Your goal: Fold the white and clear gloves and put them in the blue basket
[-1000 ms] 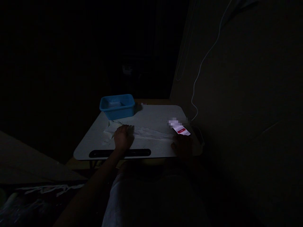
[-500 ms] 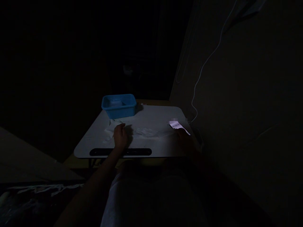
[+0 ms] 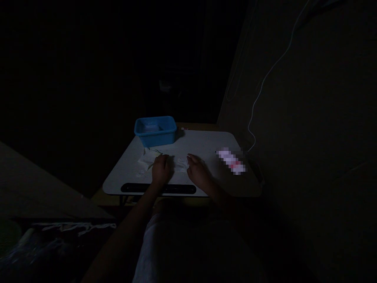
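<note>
A thin, crumpled whitish material (image 3: 180, 162), perhaps plastic or paper, lies across the small white table (image 3: 206, 141). My left hand (image 3: 161, 169) is closed at its left part, with a pale bunched piece (image 3: 148, 155) showing beyond the knuckles. From the right, my right hand (image 3: 198, 173) pinches the material, thumb and forefinger together and a bit of white at the fingertips. The dim light hides the exact grip of both hands. A lit phone (image 3: 231, 161), its screen blurred out, lies to the right of my right hand.
At the table's back left stands a blue plastic basin (image 3: 157, 138) with something pale inside. A black slot (image 3: 159, 188) runs along the front edge. A white cable (image 3: 262, 84) hangs down the right wall toward the phone. The surroundings are very dark.
My right hand has left the phone and moved left to the whitish material, close to my left hand. The view has shifted slightly, so the table sits further right.
</note>
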A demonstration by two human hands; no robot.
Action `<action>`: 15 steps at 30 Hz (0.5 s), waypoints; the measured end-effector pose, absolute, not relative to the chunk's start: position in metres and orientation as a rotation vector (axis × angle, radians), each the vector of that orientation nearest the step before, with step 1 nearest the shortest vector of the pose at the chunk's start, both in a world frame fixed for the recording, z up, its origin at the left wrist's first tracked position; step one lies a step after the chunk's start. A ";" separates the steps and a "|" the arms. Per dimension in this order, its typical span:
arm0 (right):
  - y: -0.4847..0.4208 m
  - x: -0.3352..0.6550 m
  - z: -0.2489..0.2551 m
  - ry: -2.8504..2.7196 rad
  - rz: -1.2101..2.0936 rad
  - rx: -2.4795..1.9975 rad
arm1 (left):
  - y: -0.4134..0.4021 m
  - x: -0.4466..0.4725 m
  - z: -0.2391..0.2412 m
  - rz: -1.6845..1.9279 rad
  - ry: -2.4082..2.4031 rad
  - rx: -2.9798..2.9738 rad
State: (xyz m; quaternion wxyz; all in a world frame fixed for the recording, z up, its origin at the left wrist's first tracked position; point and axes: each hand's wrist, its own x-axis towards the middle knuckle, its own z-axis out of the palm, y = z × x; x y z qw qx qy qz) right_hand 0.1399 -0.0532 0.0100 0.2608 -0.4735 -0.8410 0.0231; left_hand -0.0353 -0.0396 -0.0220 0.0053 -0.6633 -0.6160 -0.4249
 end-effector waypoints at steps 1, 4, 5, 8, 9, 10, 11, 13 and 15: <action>-0.054 0.133 0.009 -2.309 0.087 -1.266 | -0.039 -0.037 -0.023 -1.386 -1.976 -2.014; -0.053 0.121 0.006 -2.386 0.176 -1.165 | -0.037 -0.039 -0.026 -1.462 -2.067 -1.923; -0.053 0.121 0.005 -2.393 0.207 -1.122 | -0.037 -0.039 -0.025 -1.461 -2.074 -1.926; -0.051 0.130 0.004 -2.329 0.297 -1.032 | -0.038 -0.037 -0.022 -1.426 -2.046 -1.959; -0.050 0.135 0.003 -2.296 0.321 -1.013 | -0.039 -0.035 -0.021 -1.404 -2.030 -1.972; -0.049 0.140 0.001 -2.264 0.340 -0.996 | -0.040 -0.034 -0.019 -1.377 -2.014 -1.988; -0.049 0.145 -0.002 -2.240 0.357 -0.980 | -0.041 -0.033 -0.017 -1.344 -1.995 -2.013; -0.048 0.153 -0.007 -2.215 0.390 -0.952 | -0.044 -0.030 -0.012 -1.252 -1.919 -2.107; -0.049 0.156 -0.011 -2.203 0.409 -0.940 | -0.048 -0.028 -0.008 -1.127 -1.790 -2.221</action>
